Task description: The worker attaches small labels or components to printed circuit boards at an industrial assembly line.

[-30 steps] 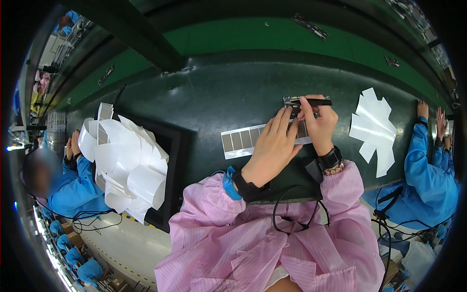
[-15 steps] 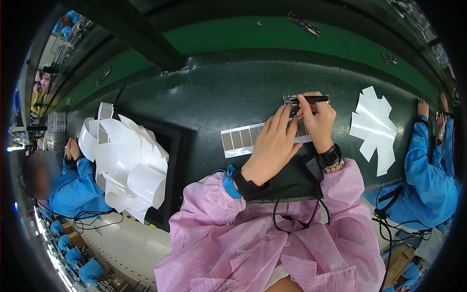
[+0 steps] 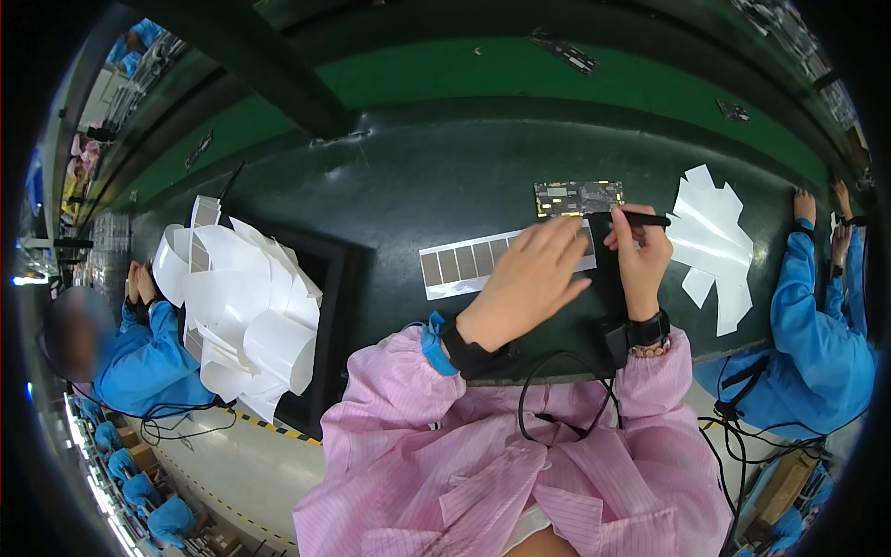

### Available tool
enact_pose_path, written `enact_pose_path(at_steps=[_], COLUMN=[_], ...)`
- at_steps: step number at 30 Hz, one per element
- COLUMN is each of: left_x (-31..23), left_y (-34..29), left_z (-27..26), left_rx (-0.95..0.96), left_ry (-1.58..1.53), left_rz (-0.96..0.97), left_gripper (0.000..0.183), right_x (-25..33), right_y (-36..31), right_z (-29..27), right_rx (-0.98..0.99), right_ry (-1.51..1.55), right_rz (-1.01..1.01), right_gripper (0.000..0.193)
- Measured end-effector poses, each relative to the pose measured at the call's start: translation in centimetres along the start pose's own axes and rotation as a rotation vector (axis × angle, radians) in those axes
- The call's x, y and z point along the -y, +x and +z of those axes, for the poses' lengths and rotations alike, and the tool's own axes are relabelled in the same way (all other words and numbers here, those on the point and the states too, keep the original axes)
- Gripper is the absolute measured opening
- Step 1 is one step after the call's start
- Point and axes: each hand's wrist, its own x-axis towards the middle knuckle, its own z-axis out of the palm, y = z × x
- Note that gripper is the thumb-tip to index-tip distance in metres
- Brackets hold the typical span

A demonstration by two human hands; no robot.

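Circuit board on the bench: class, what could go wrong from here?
The dark tool in the right hand is close to the circuit board; a slip might scratch it.

The left hand covers part of the strip of grey squares; brushing it could shift the strip.

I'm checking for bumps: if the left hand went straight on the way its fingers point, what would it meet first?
Probably the dark circuit board, just beyond the left hand; the tip of the black tool is near. Depth is unclear; the hand might pass above.
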Motion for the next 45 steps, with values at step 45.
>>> enact_pose_path(at_steps=[45], left_x=[0.2], left_y=[-1.1], left_z=[0.4], left_rx=[0.042], left_ry=[0.039], left_rz=[-0.074], left_gripper=[0.056], right_x=[1.0], right_y=[0.3], right_z=[4.2], right_rx=[0.049], right_ry=[-0.073], right_rz=[-0.165], right_gripper=[0.009])
